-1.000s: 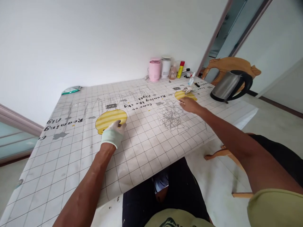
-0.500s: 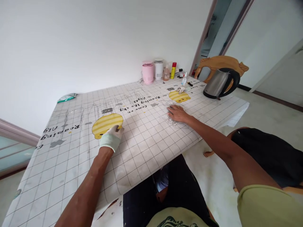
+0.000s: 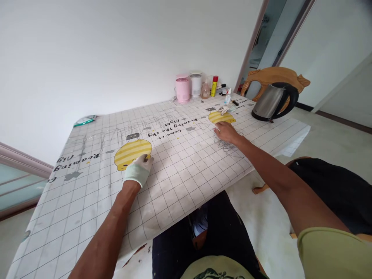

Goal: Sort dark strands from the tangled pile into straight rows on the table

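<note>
Green-edged, a packet [image 3: 85, 120] lies on the far corner of the white gridded cloth [image 3: 186, 176], well to the left of the pink canister [image 3: 183, 89]. A yellow striped balloon print [image 3: 130, 152] shows to the left of the canister and nearer the person. The left hand [image 3: 136, 171], in a pale glove, rests over the print's near edge, thumb and forefinger parted and half bent; whether it has hold of anything I cannot tell.

Just to the right of the canister stand a white canister [image 3: 195, 85], a pinkish bottle [image 3: 205, 91] and a red-capped yellow can [image 3: 214, 87]. The bare right hand [image 3: 227, 132], right of the canister and nearer the person, is palm down with its fingers bent; I cannot tell whether they grip anything. Under and beside it is a tangle of thin dark lines [image 3: 225, 146], loose strands or marks, I cannot tell which. A steel kettle [image 3: 266, 102] stands well to the right of the canister.
</note>
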Demonstrator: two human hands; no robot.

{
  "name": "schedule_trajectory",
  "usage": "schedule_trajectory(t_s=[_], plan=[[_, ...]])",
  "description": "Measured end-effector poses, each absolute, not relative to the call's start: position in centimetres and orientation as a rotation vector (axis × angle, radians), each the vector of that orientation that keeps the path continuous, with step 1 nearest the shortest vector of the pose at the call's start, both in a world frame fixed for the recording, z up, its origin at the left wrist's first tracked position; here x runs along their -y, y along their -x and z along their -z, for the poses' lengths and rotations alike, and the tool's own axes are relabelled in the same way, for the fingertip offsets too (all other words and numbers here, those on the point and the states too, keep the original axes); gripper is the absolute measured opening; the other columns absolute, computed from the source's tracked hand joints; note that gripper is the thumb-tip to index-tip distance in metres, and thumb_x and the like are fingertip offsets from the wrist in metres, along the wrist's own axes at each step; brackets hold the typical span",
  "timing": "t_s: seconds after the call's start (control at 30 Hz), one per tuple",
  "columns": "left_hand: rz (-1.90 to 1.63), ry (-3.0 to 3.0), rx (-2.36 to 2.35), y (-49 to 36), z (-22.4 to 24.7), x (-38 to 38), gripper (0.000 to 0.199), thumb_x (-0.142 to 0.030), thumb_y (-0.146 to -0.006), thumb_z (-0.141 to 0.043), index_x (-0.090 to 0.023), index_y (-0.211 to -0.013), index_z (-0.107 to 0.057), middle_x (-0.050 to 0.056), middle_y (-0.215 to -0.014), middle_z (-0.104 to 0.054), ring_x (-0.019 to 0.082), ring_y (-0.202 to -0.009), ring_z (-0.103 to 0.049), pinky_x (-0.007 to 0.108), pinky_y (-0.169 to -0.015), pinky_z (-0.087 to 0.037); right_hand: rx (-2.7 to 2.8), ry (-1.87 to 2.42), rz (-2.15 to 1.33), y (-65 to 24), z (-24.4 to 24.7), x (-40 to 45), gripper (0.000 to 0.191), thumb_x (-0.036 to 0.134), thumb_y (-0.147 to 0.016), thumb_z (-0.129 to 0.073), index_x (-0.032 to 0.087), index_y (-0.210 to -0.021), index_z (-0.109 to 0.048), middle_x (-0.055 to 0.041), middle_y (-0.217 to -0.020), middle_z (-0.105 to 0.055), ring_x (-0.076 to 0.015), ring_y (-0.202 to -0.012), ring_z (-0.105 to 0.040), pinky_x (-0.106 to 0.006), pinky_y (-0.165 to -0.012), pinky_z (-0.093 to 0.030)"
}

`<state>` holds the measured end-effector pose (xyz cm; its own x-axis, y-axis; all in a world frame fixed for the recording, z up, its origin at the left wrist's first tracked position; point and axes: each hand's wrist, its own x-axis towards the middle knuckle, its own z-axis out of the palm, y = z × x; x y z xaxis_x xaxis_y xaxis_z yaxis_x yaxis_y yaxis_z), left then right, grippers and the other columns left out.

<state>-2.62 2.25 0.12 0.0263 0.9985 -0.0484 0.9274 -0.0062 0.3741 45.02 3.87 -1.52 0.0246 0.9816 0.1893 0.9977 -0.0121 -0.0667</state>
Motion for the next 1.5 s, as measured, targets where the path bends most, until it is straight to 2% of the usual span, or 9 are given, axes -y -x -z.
schedule_trajectory(t_s=[0.1, 0.3, 0.57, 0.7, 0.87, 1.0, 1.2, 1.4, 1.5], plan=[[-0.343, -2.011, -1.978, 2.6, -0.2, -2.3, 0.057, -0.049, -0.102, -0.053, -0.018, -0.148, -0.069, 0.015, -0.138, -0.077, 0.036, -0.129, -0.071, 0.041, -0.109, -0.052, 2.139, 2.048, 0.063, -41.7, 2.1, -6.7, 0.045, 0.038, -0.113, -0.039, 0.014, -0.139, -0.067, -0.0199, -0.153, -0.064, -0.0344, -0.146, -0.053, -0.048, -0.125, -0.038], [-0.389, -2.033, -1.958, 2.9, 0.3, -2.4, 0.049, -0.048, -0.100, -0.057, -0.022, -0.139, -0.073, 0.013, -0.132, -0.079, 0.035, -0.125, -0.072, 0.039, -0.105, -0.053, 2.161, 2.029, -0.025, -36.5, 4.6, -6.5, 0.062, 0.044, -0.110, -0.034, 0.005, -0.153, -0.057, -0.0279, -0.161, -0.054, -0.0423, -0.152, -0.048, -0.058, -0.125, -0.039], [-0.436, -2.065, -1.845, 1.8, 0.6, -1.8, 0.043, -0.041, -0.102, -0.055, -0.021, -0.134, -0.075, 0.012, -0.130, -0.080, 0.031, -0.123, -0.071, 0.035, -0.105, -0.050, 2.534, 1.457, -0.122, -31.6, 5.6, 2.2, 0.070, 0.053, -0.112, -0.038, 0.010, -0.167, -0.043, -0.0185, -0.176, -0.039, -0.0341, -0.165, -0.034, -0.050, -0.135, -0.031], [-0.491, -1.982, -1.778, 1.5, 0.3, -1.3, 0.042, -0.042, -0.102, -0.055, -0.023, -0.132, -0.078, 0.009, -0.137, -0.078, 0.029, -0.129, -0.068, 0.033, -0.109, -0.047, 2.628, 1.197, -0.181, -29.6, 5.4, 4.6, 0.066, 0.048, -0.114, -0.041, 0.015, -0.172, -0.038, -0.0150, -0.178, -0.036, -0.0314, -0.165, -0.034, -0.051, -0.134, -0.034], [-0.479, -1.922, -1.667, 1.6, -0.2, -0.8, 0.036, -0.044, -0.100, -0.053, -0.027, -0.109, -0.084, 0.002, -0.109, -0.083, 0.025, -0.103, -0.072, 0.031, -0.087, -0.051, 2.642, 1.005, -0.256, -28.2, 4.8, 5.3, 0.064, 0.037, -0.114, -0.047, 0.025, -0.175, -0.034, -0.0079, -0.178, -0.037, -0.0306, -0.163, -0.039, -0.055, -0.133, -0.038], [-0.396, -1.953, -1.640, 1.2, -0.1, -0.8, 0.037, -0.046, -0.099, -0.054, -0.028, -0.112, -0.084, 0.000, -0.107, -0.082, 0.023, -0.102, -0.071, 0.030, -0.087, -0.052, 2.678, 0.879, -0.288, -27.5, 4.7, 5.4, 0.066, 0.028, -0.113, -0.049, 0.027, -0.176, -0.031, -0.0055, -0.179, -0.036, -0.0281, -0.162, -0.039, -0.054, -0.132, -0.040], [-0.275, -2.158, -1.624, 0.0, 1.4, -1.3, 0.048, -0.046, -0.095, -0.062, -0.023, -0.134, -0.079, 0.009, -0.134, -0.077, 0.029, -0.124, -0.067, 0.034, -0.103, -0.051, 2.628, 0.752, -0.361, -25.9, 4.8, 6.0, 0.060, 0.021, -0.110, -0.050, 0.024, -0.169, -0.046, -0.0072, -0.171, -0.048, -0.0273, -0.157, -0.049, -0.053, -0.129, -0.047], [-0.232, -2.279, -1.552, -0.9, 2.1, -1.5, 0.030, -0.033, -0.096, -0.060, -0.019, -0.100, -0.086, 0.015, -0.112, -0.078, 0.032, -0.110, -0.070, 0.037, -0.096, -0.054, 2.553, 0.803, -0.539, -24.7, 4.4, 6.7, 0.053, 0.024, -0.106, -0.055, 0.025, -0.158, -0.061, -0.0052, -0.167, -0.054, -0.0300, -0.154, -0.053, -0.057, -0.128, -0.047], [-0.195, -2.181, -1.549, -1.4, 1.9, -1.4, 0.025, -0.029, -0.094, -0.063, -0.018, -0.098, -0.085, 0.016, -0.103, -0.078, 0.033, -0.103, -0.072, 0.040, -0.094, -0.054, 2.471, 0.842, -0.612, -24.2, 4.4, 7.0, 0.049, 0.027, -0.103, -0.060, 0.026, -0.152, -0.067, -0.0058, -0.163, -0.059, -0.0334, -0.151, -0.056, -0.063, -0.126, -0.047]])
